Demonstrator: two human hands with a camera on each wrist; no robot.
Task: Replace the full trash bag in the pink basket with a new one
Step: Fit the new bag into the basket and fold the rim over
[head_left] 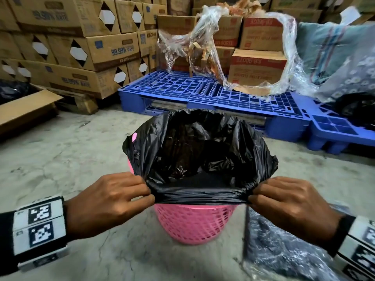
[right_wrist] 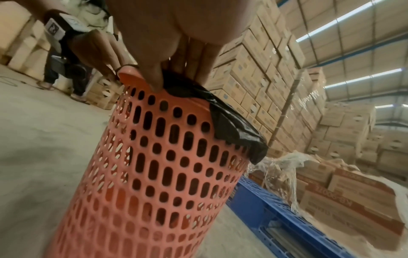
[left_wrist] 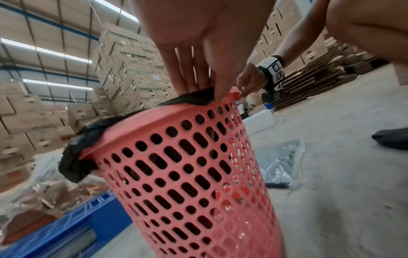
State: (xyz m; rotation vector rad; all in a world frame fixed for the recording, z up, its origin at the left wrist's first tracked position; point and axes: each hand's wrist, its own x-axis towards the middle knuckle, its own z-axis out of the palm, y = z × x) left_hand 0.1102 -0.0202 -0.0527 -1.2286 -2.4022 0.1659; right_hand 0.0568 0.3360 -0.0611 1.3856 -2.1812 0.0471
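A pink perforated basket point(head_left: 192, 224) stands on the concrete floor, lined with a black trash bag point(head_left: 203, 151) whose mouth is spread open over the rim. My left hand point(head_left: 113, 197) pinches the near edge of the bag at its left corner, and my right hand point(head_left: 284, 201) pinches the same edge at its right corner, stretching it taut over the basket's near rim. In the left wrist view my left hand point(left_wrist: 198, 83) holds the bag point(left_wrist: 187, 99) at the basket rim point(left_wrist: 154, 111). My right hand point(right_wrist: 174, 69) pinches the bag point(right_wrist: 232, 125) above the basket point(right_wrist: 154, 165).
A blue plastic pallet point(head_left: 203, 94) with cardboard boxes point(head_left: 257, 65) and loose clear wrap point(head_left: 203, 47) lies just behind the basket. Stacked cartons point(head_left: 71, 47) fill the left. A clear-wrapped dark bundle point(head_left: 280, 250) lies on the floor by my right forearm.
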